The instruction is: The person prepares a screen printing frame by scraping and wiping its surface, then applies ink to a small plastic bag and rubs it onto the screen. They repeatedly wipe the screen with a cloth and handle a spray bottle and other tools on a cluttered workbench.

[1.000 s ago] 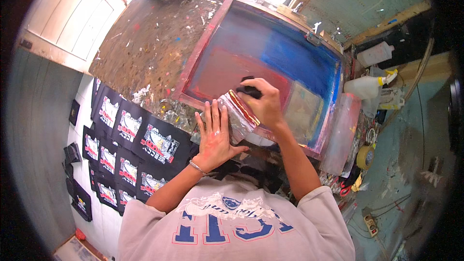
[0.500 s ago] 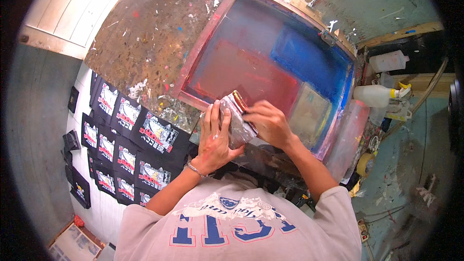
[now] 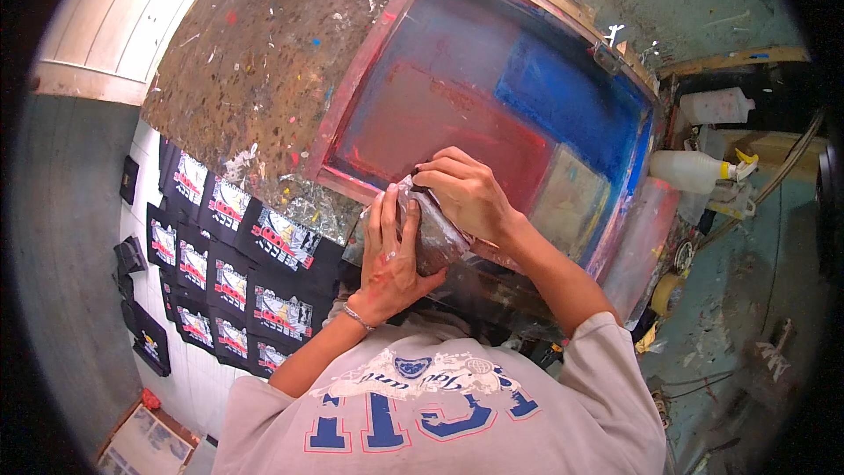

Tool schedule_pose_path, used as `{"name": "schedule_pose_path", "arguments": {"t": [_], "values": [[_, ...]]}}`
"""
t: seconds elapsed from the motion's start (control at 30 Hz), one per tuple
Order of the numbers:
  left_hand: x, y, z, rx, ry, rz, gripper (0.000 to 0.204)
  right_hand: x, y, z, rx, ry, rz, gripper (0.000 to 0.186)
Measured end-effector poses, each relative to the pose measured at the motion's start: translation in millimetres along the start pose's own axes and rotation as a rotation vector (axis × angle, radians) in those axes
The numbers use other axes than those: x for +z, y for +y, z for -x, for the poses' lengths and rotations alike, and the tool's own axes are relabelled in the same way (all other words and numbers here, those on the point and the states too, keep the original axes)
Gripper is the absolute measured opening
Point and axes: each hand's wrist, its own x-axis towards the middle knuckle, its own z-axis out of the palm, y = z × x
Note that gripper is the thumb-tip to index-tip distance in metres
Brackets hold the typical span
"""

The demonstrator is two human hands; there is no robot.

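Note:
My left hand holds a flat block wrapped in shiny silvery-brown film, its fingers laid along the left side and the thumb at the lower edge. My right hand is closed in a pinch at the block's upper left end. A small dark bit shows at those fingertips, but I cannot make out what it is. Just beyond both hands lies a screen-printing frame with a reddish wooden rim. Its mesh carries red, blue and yellowish-grey areas. The right hand overlaps the frame's near side in view.
Black printed fabric pieces lie in rows at the left. A paint-spattered tabletop extends behind them. Right of the frame are a spray bottle, a white bottle, a clear plastic roll and a tape roll.
My right hand has moved from the block's right side to its upper left end. The reddish-gold edge seen earlier is now covered. My left hand keeps its hold.

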Motion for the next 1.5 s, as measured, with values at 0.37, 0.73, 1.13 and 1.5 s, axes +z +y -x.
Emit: {"name": "schedule_pose_path", "arguments": {"t": [0.37, 0.73, 1.13, 1.5], "values": [[2.3, -2.1, 1.8, 0.017, 0.022, 0.004, 0.117, 0.3, 0.0, 5.0, 0.045, 0.055, 0.021, 0.022], [2.3, -3.2, 3.9, 0.006, 0.013, 0.003, 0.116, -5.3, -7.5, 7.3, 0.103, -0.007, 0.021, 0.019], [2.5, -2.6, 4.2, 0.005, 0.026, 0.016, 0.118, -1.0, -5.1, 0.3, 0.077, 0.025, 0.023, 0.021], [2.6, -3.0, 3.4, -0.015, 0.046, 0.011, 0.121, -55.7, -38.2, 59.1, 0.453, 0.053, -0.19, 0.032]]}}
